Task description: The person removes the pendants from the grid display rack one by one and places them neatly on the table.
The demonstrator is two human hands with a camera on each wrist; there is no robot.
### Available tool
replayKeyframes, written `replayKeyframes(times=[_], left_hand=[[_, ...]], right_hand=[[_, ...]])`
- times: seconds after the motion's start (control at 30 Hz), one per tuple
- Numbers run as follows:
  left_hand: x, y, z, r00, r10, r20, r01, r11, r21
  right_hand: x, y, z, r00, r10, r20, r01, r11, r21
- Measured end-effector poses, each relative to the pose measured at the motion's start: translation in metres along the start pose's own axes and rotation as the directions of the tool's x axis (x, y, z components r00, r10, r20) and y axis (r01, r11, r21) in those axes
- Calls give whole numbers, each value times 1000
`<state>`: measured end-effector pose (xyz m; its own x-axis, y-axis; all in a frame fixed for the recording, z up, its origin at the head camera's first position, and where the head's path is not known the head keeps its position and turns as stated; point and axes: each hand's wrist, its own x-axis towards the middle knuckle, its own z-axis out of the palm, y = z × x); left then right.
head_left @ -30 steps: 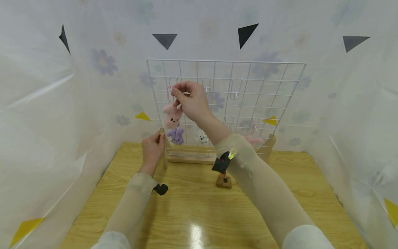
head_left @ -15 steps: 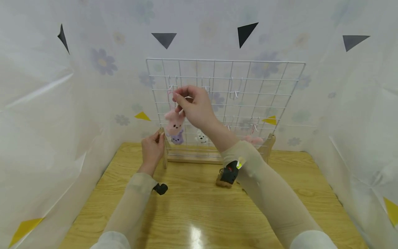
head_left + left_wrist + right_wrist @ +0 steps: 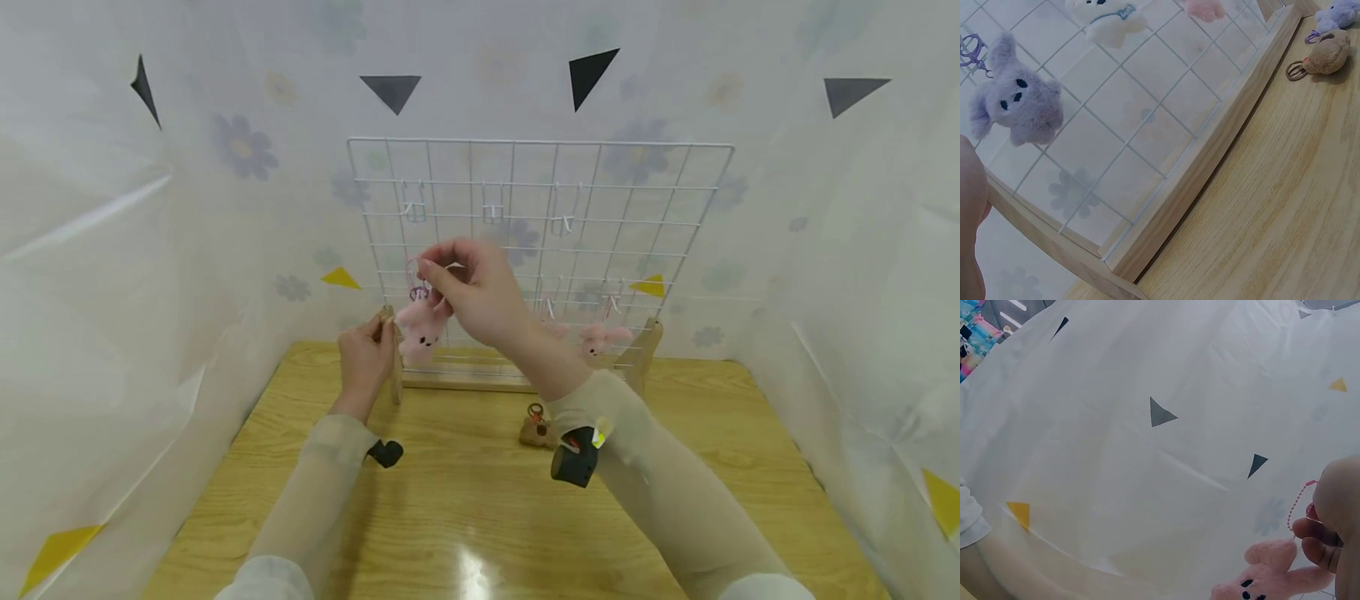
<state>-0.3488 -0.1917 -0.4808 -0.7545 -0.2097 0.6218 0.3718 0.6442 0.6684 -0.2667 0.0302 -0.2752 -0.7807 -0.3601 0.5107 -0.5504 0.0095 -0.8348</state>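
Note:
My right hand point(image 3: 483, 292) pinches the pink ball chain point(image 3: 1292, 506) of a pink plush bunny keychain point(image 3: 422, 332), which dangles in front of the white wire grid rack point(image 3: 600, 250). My left hand point(image 3: 365, 357) grips the top of the rack's left wooden post point(image 3: 396, 383). Behind the pink bunny, a purple ring point(image 3: 418, 293) shows in the head view. Its purple plush point(image 3: 1025, 100) hangs on the grid in the left wrist view, beside a white plush point(image 3: 1113, 25). The right forearm hides that white plush from the head camera.
White hooks sit along the upper row, such as the left hook point(image 3: 414, 210) and the right one point(image 3: 564, 223). A pink plush point(image 3: 603, 340) hangs at the lower right. On the wooden table point(image 3: 450, 508) lies a brown plush point(image 3: 536, 432), with another purple plush point(image 3: 1340, 14) near it.
My right hand has lowered the pink bunny from the upper left hook, down and slightly toward me. It now covers the purple plush. My left hand has stayed at the post.

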Motion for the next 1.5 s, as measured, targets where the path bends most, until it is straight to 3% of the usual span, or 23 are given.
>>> replayKeyframes(times=[0.37,1.1,1.5], left_hand=[[1,0,2,997,67,-49,-67,998,7],[0,-1,1,1000,27,-16,-26,999,25],[0,-3,1,999,50,-13,-50,998,27]], right_hand=[[-25,9,-5,1000,-1,14,0,999,39],[-67,32,-14,996,86,25,-86,996,2],[-86,53,-18,994,113,2,-113,993,16]])
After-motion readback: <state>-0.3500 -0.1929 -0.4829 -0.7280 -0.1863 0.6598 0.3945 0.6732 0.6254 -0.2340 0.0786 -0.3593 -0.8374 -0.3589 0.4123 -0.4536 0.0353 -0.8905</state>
